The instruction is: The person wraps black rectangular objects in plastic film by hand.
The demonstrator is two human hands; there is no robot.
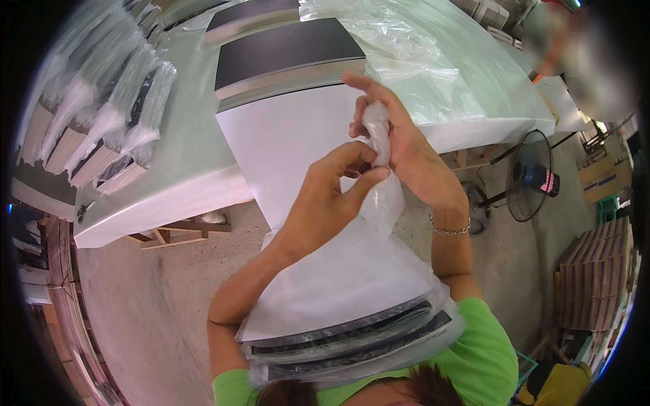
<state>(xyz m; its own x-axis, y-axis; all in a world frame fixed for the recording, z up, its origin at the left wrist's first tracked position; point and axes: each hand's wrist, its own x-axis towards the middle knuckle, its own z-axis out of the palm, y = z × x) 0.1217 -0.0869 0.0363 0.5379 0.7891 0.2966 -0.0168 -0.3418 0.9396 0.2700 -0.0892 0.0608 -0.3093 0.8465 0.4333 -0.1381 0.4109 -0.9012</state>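
Note:
A clear plastic bag is gathered into a twisted neck in front of my chest. My left hand pinches that neck between thumb and fingers. The bag's loose tail lies against the palm of my right hand, whose lower fingers curl about it while one finger sticks out. A chain bracelet circles my right wrist. Below my hands, the bag's wide body rests against me, with flat white and dark sheets inside. Beyond my hands, a white panel slopes toward me from a dark-topped stack.
The table has a pale plastic cover. Several plastic-wrapped stacks stand at its left, near scissors. Loose clear plastic lies at the right. Another dark-topped stack is farther back. A fan stands on the right.

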